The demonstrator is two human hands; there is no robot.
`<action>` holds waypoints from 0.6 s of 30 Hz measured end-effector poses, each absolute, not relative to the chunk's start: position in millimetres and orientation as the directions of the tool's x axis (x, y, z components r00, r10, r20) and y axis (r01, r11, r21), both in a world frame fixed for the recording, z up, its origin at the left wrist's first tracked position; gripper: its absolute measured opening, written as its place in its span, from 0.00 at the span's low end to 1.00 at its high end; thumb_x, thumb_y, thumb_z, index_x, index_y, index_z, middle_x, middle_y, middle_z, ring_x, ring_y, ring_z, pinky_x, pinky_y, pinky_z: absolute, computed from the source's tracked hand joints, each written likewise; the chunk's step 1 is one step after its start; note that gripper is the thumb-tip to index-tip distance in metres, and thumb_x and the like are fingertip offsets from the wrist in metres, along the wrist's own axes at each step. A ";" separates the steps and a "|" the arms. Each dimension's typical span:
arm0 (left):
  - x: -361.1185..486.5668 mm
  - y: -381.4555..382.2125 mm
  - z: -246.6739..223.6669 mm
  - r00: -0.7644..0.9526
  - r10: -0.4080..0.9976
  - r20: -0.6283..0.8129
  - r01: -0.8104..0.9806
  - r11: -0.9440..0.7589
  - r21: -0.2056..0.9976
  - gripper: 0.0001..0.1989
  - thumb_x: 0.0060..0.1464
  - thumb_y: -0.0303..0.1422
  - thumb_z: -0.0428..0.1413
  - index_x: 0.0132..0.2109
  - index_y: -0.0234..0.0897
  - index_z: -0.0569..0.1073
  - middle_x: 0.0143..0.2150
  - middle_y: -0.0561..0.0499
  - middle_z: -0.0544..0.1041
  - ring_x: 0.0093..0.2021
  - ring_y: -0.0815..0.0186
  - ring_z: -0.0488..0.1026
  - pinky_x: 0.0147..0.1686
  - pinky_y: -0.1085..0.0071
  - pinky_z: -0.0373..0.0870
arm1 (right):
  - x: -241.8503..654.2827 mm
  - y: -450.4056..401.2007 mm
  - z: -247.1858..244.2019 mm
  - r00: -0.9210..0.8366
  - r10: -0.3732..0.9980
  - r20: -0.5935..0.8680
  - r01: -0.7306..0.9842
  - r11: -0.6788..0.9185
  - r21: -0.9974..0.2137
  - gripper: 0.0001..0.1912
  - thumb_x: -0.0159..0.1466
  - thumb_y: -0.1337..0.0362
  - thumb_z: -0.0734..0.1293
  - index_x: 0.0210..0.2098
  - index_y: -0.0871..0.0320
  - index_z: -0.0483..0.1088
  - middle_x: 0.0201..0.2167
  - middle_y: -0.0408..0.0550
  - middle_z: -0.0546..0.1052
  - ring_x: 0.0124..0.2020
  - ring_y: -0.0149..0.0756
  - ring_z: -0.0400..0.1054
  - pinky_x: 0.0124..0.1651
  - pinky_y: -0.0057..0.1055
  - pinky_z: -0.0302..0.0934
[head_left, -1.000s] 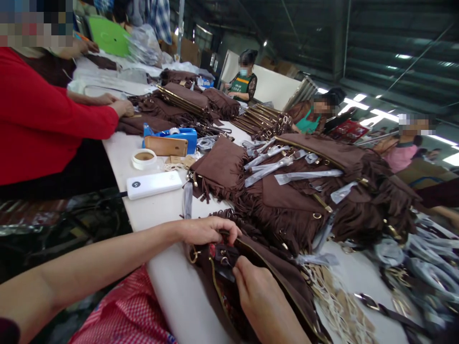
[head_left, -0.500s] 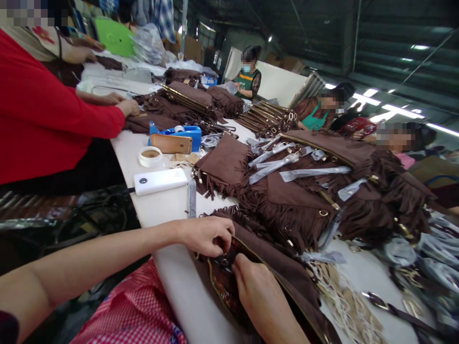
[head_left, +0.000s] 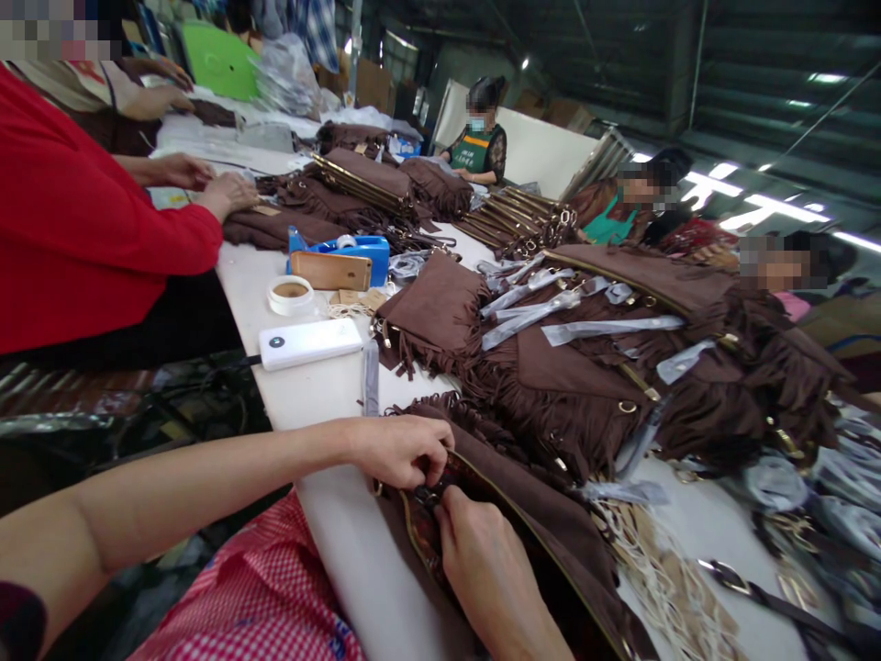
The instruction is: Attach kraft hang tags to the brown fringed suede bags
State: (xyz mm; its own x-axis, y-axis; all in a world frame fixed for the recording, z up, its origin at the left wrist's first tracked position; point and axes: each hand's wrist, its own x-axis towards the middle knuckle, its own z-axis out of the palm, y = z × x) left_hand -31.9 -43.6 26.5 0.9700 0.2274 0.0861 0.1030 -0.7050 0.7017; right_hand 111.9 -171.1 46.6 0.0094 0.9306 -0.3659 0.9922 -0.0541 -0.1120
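The strap (head_left: 428,496) has sunk deeper into the bag (head_left: 543,514), right hand (head_left: 487,560) pinching it; left hand (head_left: 395,450), grip unclear, likely steadies the bag.

At near edge of table (head_left: 323,390): open bag (head_left: 523,491), both hands at its mouth, left hand (head_left: 403,450) beyond right hand (head_left: 492,555). Leftward behind open bag, near to far: flat device (head_left: 309,343), tape roll (head_left: 290,310), then phone (head_left: 330,271) directly before tape dispenser (head_left: 375,250). Behind open bag: bag pile (head_left: 571,358), with strips (head_left: 612,329) on top. Right of open bag: corded tags (head_left: 653,560), then buckled strap (head_left: 757,597). Behind buckled strap: wrapped coils (head_left: 777,482). Beyond bag pile, to the left: stacked bags (head_left: 513,220). Left of table: co-worker (head_left: 110,220).
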 end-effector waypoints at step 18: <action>-24.4 -91.1 42.1 0.903 0.420 -0.089 0.428 -0.865 0.261 0.07 0.52 0.21 0.56 0.40 0.30 0.74 0.44 0.42 0.74 0.42 0.57 0.71 0.41 0.66 0.71 | 122.8 -172.3 36.1 -0.059 0.958 -0.281 0.880 -0.083 -0.468 0.13 0.69 0.73 0.56 0.37 0.59 0.71 0.34 0.55 0.80 0.37 0.46 0.76 0.35 0.33 0.55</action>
